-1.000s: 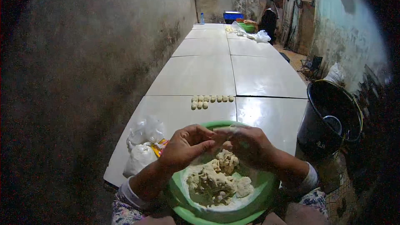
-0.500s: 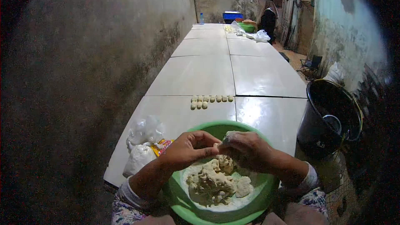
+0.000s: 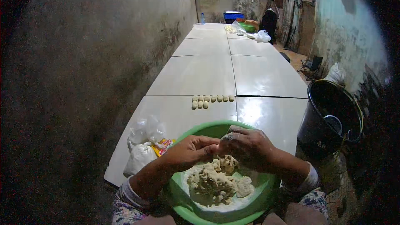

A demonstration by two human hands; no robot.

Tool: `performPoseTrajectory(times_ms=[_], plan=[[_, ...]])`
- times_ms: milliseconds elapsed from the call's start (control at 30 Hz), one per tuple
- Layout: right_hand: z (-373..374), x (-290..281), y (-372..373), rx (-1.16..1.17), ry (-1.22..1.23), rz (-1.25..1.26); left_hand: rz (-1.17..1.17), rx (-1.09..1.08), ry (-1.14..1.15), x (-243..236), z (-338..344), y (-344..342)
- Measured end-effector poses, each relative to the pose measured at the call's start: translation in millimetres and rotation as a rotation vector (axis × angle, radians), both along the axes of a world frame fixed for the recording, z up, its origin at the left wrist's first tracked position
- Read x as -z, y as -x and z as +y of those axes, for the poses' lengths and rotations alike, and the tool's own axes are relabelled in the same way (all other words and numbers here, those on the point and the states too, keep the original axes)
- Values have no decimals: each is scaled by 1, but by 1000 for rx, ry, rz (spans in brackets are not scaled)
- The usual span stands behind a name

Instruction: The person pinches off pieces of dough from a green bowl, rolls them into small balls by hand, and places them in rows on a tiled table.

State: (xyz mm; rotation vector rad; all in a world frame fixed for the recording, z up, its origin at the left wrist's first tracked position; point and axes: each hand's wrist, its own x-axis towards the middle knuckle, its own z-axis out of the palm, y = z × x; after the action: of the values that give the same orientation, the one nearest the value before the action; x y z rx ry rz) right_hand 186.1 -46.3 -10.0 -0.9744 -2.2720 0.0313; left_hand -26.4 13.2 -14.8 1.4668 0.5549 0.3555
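My left hand (image 3: 196,152) and my right hand (image 3: 243,146) meet over a green plastic basin (image 3: 179,206), fingers bent and pinched around what looks like a small piece of dough, mostly hidden between them. My right fingers are dusted with flour. Below them, crumbly pale dough (image 3: 210,181) lies on loose flour in the basin. Several small oval dough pieces (image 3: 206,99) stand in two rows on the white tiled table (image 3: 187,75) beyond the basin. A bag of white powder (image 3: 139,160), a crumpled clear bag (image 3: 146,131) and a yellow packet (image 3: 158,148) lie at the left.
A dark bucket (image 3: 316,129) stands at the right edge. The far end holds a blue crate (image 3: 233,16), another green basin (image 3: 248,28), white bags (image 3: 262,36) and a bottle (image 3: 202,18). A person in dark clothing (image 3: 268,23) stands there, near a folding chair (image 3: 312,64). A wall runs along the left.
My right hand, blurred and more outstretched a second ago, has curled its fingers over the spot where my hands meet. My left hand has shifted slightly down and right.
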Motion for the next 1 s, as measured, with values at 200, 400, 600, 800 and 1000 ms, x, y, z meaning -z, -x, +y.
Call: performPoseTrajectory(times_ms=[200, 400, 600, 800, 1000], plan=[[-6, -9, 5, 54, 98, -142, -13, 37, -129, -1, -6, -1], [11, 8, 1, -110, -16, 91, 17, 4, -161, -2, -5, -1], [10, -18, -16, 108, 21, 678, 79, 4, -231, -3, -7, -1], [-12, -34, -37, -6, 303, -85, -51, -67, -137, -10, -6, -5], [-15, -29, -18, 10, 355, -54, -194, -84, -59, -6, -9, -6]])
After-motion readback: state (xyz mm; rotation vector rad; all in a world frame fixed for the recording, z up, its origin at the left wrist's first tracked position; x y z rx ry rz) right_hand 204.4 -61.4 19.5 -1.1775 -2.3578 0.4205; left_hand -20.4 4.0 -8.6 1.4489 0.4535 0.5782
